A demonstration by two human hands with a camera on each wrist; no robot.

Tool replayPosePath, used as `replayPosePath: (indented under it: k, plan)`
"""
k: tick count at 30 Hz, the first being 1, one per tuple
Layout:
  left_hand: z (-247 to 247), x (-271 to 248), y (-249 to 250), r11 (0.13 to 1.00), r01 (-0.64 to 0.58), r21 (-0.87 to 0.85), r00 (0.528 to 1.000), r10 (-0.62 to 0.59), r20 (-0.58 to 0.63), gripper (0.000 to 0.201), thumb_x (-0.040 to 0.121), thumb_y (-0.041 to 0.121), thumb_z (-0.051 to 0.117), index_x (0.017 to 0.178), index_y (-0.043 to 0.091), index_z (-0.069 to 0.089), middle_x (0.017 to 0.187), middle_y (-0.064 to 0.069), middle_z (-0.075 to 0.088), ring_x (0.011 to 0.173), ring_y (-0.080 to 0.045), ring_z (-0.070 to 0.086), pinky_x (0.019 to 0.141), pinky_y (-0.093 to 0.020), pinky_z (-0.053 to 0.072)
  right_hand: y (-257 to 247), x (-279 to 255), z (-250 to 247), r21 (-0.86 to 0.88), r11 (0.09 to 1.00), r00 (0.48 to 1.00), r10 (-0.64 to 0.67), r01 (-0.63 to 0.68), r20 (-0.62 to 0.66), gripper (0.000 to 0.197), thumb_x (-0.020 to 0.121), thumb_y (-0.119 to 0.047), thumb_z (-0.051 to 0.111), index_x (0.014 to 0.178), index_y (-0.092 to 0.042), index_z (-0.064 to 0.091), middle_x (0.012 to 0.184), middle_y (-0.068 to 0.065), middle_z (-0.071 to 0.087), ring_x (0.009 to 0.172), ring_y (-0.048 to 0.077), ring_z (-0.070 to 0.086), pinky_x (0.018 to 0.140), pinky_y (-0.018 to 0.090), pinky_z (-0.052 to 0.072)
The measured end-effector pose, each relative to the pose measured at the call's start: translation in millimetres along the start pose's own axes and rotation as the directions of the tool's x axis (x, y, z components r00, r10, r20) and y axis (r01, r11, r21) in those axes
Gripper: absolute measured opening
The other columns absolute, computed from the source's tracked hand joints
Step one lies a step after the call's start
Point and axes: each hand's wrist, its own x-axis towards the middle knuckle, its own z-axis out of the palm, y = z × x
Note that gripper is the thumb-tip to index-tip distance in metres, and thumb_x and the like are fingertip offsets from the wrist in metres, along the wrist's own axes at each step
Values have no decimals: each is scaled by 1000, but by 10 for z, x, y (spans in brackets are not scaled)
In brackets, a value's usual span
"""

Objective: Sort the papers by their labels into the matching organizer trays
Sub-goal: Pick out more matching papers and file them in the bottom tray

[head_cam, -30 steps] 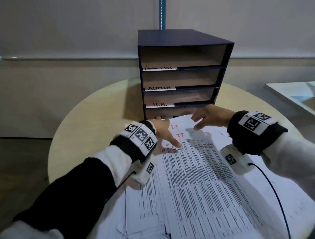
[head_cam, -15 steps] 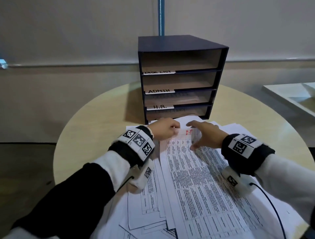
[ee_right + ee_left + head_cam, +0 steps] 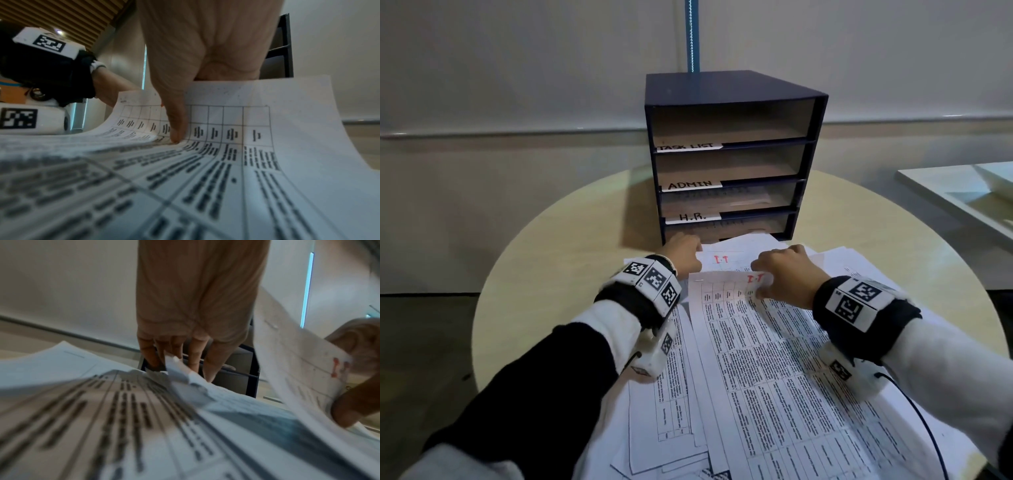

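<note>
A dark blue organizer [image 3: 732,89] stands at the table's far side, its trays labelled TASK LIST, ADMIN and H.R.; the lowest label is hidden behind paper. Printed papers lie spread in front of it. My right hand [image 3: 758,279] pinches the far edge of the top sheet [image 3: 726,287], marked I.T in red, and curls it up off the pile; the thumb [image 3: 176,129] is on its printed face. A second I.T sheet [image 3: 722,258] lies beneath. My left hand [image 3: 688,253] sits at that sheet's far-left corner, its fingertips [image 3: 152,356] curled onto a raised paper corner [image 3: 174,363].
The round wooden table [image 3: 551,274] has bare surface to the left and right of the organizer. A white ledge [image 3: 962,192] lies at the far right. A black cable [image 3: 928,428] runs from my right wrist over the papers.
My right hand went from hovering flat over the pile to pinching the top I.T sheet's far edge and lifting it. My left hand slid forward to the far-left corner.
</note>
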Motion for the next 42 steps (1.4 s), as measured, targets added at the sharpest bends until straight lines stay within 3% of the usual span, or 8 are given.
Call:
replayPosePath:
  k: [8, 14, 19, 26, 31, 33, 36, 42]
  plan:
    - [-189, -248, 121, 882, -262, -391, 961, 200, -193, 14, 93, 9, 50, 89, 10, 64, 87, 1, 61, 83, -12, 55, 70, -15, 43, 25, -34, -23, -56, 996, 995, -67, 64, -71, 34, 91, -29, 54, 125, -27, 58, 158, -2, 5, 143, 20, 6, 113, 44, 16]
    - [-273, -392, 176, 733, -318, -602, 948, 236, -214, 9, 85, 17, 64, 77, 15, 67, 72, 6, 63, 69, -5, 59, 67, -14, 46, 42, -25, -162, 61, 998, 974, 47, -35, -223, 30, 90, -26, 56, 119, -23, 61, 128, -3, 53, 128, 16, 35, 113, 43, 6]
    - [-247, -440, 274, 463, -299, -834, 954, 135, -267, 66, 89, 63, 30, 92, 6, 63, 86, -15, 63, 82, -23, 61, 84, -38, 49, 144, 36, -466, 208, 977, 912, 136, -58, -387, 22, 91, -18, 57, 109, -11, 66, 109, 4, 67, 88, 15, 51, 107, 35, 19]
    - [-123, -527, 496, 518, -340, -785, 907, -38, -418, 23, 96, 20, 48, 114, 8, 54, 113, -10, 64, 97, -18, 60, 89, -38, 50, 87, 5, -851, 349, 937, 742, 223, 16, -632, 13, 86, -13, 61, 88, -14, 48, 89, 1, 56, 88, 22, 52, 96, 39, 31]
    - [-403, -514, 492, 526, -414, -743, 835, -105, -540, 22, 99, 16, 38, 100, 2, 55, 98, -20, 62, 77, -20, 54, 74, -43, 52, 212, -146, -903, 532, 846, 406, 496, -28, -768, 68, 71, -32, 75, 126, -6, 43, 128, 12, 43, 121, 26, 38, 99, 32, 25]
    - [-545, -505, 476, 453, -472, -756, 814, -106, -571, 17, 100, 14, 37, 97, 8, 52, 92, -13, 55, 77, -19, 49, 71, -35, 47, 340, -141, -888, 711, 703, 439, 646, -23, -624, 86, 68, -37, 78, 134, -5, 34, 137, 14, 35, 129, 25, 33, 109, 35, 25]
    - [-718, -514, 496, 417, -529, -739, 785, -90, -613, 16, 98, 20, 41, 101, 7, 50, 93, -12, 50, 84, -19, 47, 77, -39, 45, 398, -107, -912, 886, 366, 678, 577, 284, -456, 77, 66, -29, 75, 129, 1, 41, 128, 13, 55, 112, 19, 58, 98, 35, 47]
    - [-905, -588, 612, 358, -639, -680, 726, -9, -688, 12, 94, 21, 51, 87, 24, 60, 81, 3, 63, 79, -17, 61, 77, -32, 53, 268, -98, -1221, 739, 452, 575, 465, 500, -673, 26, 83, -2, 50, 97, -23, 46, 99, -5, 60, 86, -4, 60, 86, 21, 50]
